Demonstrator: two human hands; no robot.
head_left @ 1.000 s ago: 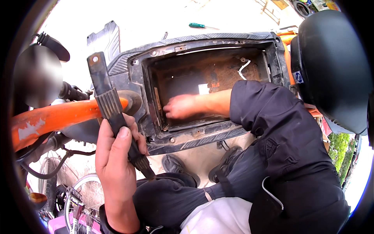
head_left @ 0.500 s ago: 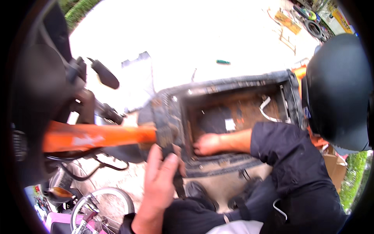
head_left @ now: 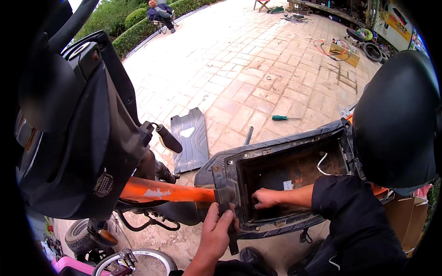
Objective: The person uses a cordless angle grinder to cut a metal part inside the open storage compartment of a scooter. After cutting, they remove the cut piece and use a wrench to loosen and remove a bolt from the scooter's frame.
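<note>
My left hand (head_left: 216, 232) grips a long flat black strip (head_left: 224, 198) with a ribbed middle, thumb on top and fingers wrapped round its edge. The strip lies across the front end of a scooter's black footboard frame (head_left: 285, 226), beside the orange frame tube (head_left: 170, 191). Down inside the frame's open rectangular compartment (head_left: 269, 172), my right hand (head_left: 264, 198) is at the front wall with its fingers curled. What those fingers hold, if anything, is hidden. A white cable (head_left: 321, 164) and a small white label (head_left: 288, 185) show in the rusty-brown compartment.
The scooter's black seat (head_left: 393, 122) rises at right, its front body (head_left: 92, 152) at left. On the paving lie a grey footboard cover (head_left: 191, 147), a green-handled screwdriver (head_left: 279, 118) and a dark bar (head_left: 249, 135). A bicycle wheel (head_left: 159, 257) is below left; a person (head_left: 160, 14) sits far off.
My view has tilted up, showing more of the paving and the seated person. Both hands keep nearly the same places on the scooter, the left on the strip, the right inside the compartment.
</note>
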